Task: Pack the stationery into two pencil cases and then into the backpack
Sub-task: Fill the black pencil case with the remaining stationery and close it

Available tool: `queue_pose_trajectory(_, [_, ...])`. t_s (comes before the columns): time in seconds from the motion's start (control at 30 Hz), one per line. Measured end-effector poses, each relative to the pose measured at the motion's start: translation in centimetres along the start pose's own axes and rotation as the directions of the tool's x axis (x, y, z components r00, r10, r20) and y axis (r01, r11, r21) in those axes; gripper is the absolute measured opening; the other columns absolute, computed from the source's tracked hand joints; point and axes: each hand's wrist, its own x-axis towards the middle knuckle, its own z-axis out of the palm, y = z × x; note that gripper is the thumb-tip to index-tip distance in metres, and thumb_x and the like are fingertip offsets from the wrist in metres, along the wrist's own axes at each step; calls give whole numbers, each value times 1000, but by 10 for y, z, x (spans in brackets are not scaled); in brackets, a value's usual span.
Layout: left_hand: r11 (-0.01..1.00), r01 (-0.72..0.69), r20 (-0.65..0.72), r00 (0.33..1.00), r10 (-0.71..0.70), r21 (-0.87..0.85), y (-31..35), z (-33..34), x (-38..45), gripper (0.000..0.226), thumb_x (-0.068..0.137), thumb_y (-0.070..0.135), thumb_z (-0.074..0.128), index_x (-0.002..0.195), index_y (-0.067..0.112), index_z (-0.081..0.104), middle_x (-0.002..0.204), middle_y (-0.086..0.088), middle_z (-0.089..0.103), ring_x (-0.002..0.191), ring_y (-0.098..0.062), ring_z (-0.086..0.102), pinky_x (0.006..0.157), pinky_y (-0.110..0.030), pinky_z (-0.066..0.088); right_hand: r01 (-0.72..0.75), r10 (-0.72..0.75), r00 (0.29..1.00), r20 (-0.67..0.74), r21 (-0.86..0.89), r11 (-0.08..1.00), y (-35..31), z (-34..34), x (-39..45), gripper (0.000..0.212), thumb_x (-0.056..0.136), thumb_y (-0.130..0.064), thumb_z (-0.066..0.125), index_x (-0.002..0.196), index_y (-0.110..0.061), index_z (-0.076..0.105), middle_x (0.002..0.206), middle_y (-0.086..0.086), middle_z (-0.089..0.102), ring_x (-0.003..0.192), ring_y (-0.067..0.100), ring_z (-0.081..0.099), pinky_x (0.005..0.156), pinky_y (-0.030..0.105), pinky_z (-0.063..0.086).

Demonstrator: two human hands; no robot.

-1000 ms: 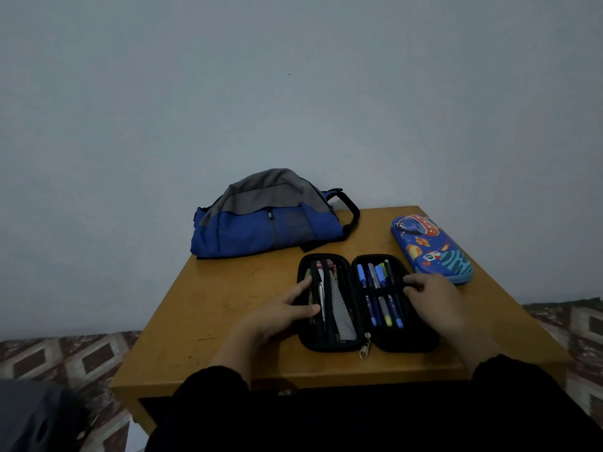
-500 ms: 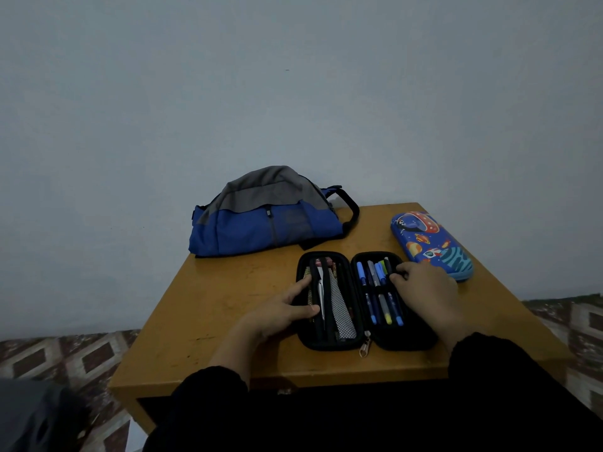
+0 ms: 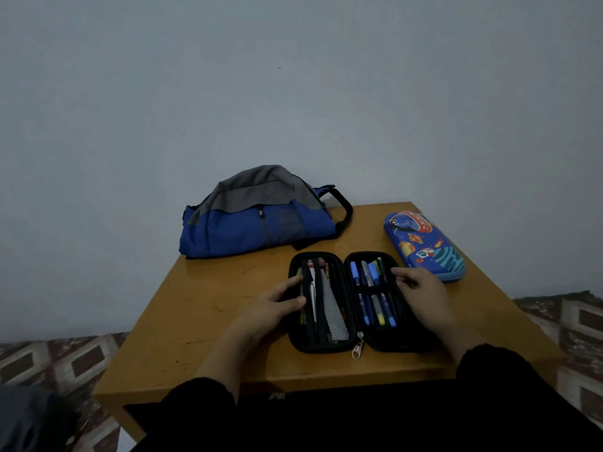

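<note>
A black pencil case (image 3: 347, 345) lies spread flat near the table's front edge, with several pens (image 3: 368, 275) under elastic bands in its right half and a mesh pocket in its left half. My left hand (image 3: 277, 305) grips the case's left edge, thumb on the inside. My right hand (image 3: 421, 291) rests on the right half, fingertips at its outer rim beside the pens. A closed blue space-print pencil case (image 3: 424, 246) lies to the right. A blue and grey backpack (image 3: 257, 216) sits at the back against the wall.
The wooden table (image 3: 202, 308) is small, with its front edge close to my body and its right edge just past the blue case. Patterned floor tiles (image 3: 574, 324) show on both sides. A pale wall stands directly behind the table.
My right hand has slid leftward and inward over the right half of the black case toward the pens. My left hand has stayed on the left edge.
</note>
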Motion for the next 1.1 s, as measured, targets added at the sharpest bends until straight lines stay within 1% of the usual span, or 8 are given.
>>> queue_pose_trajectory(0.07, [997, -63, -222, 974, 53, -37, 3, 8, 3, 34, 94, 10, 54, 120, 32, 56, 120, 6, 59, 104, -10, 60, 87, -29, 53, 19, -19, 996, -90, 2, 1000, 6, 0, 0, 29, 91, -19, 65, 119, -15, 67, 116, 3, 52, 111, 17, 53, 99, 33, 45])
queue_pose_trajectory(0.17, [976, -171, -456, 864, 214, 134, 13, 29, 12, 27, 95, 10, 51, 113, 28, 58, 106, 11, 61, 87, -2, 62, 66, -18, 50, 17, -16, 996, -85, 6, 1000, 11, -1, 0, 25, 87, -21, 69, 112, -16, 71, 109, 0, 48, 109, 15, 48, 102, 35, 41])
queue_pose_trajectory(0.33, [843, -250, -267, 872, 410, 477, 24, 69, 48, 28, 94, 16, 49, 116, 27, 64, 110, 8, 64, 99, -6, 58, 86, -27, 51, 30, -31, 999, 18, 16, 999, 17, 0, 3, 29, 88, -12, 66, 116, -10, 69, 113, -4, 48, 121, 20, 44, 108, 41, 37])
queue_pose_trajectory(0.53, [755, -146, -157, 936, 314, 639, 42, 98, 96, 29, 98, 29, 43, 122, 29, 61, 119, -5, 59, 115, -22, 50, 99, -41, 44, 60, -62, 998, 16, 82, 995, 23, 0, 4, 33, 82, -30, 68, 112, -17, 70, 113, -8, 52, 121, 22, 45, 106, 48, 38])
queue_pose_trajectory(0.73, [584, 101, -183, 980, 83, 805, 69, 112, 128, 53, 95, 55, 37, 122, 16, 61, 134, -12, 51, 130, -33, 33, 97, -42, 36, 156, -155, 988, -14, 106, 982, 25, 1, 4, 30, 63, -61, 54, 91, -54, 60, 107, -17, 51, 115, 23, 49, 102, 47, 41])
queue_pose_trajectory(0.87, [491, 178, -199, 980, -10, 853, 77, 124, 144, 71, 86, 65, 45, 131, 10, 50, 142, -12, 45, 133, -34, 34, 105, -43, 32, 168, -167, 986, -19, 144, 975, 24, 3, 4, 22, 70, -47, 59, 91, -53, 61, 108, -17, 52, 114, 23, 50, 101, 48, 43])
queue_pose_trajectory(1.0, [504, 207, -199, 977, -72, 839, 83, 133, 154, 65, 79, 55, 63, 127, 13, 52, 137, -10, 49, 128, -31, 41, 104, -42, 35, 175, -169, 984, -62, 119, 977, 30, 5, 7, 20, 83, -21, 68, 102, -29, 71, 103, -20, 51, 114, 23, 50, 101, 42, 42])
queue_pose_trajectory(1.1, [565, 211, -202, 976, -80, 798, 86, 136, 158, 60, 80, 48, 66, 124, 10, 51, 134, -11, 49, 125, -32, 42, 104, -41, 36, 190, -180, 979, -94, 113, 975, 34, 5, 9, 28, 86, -8, 65, 107, -26, 70, 106, -14, 55, 111, 20, 52, 97, 45, 46])
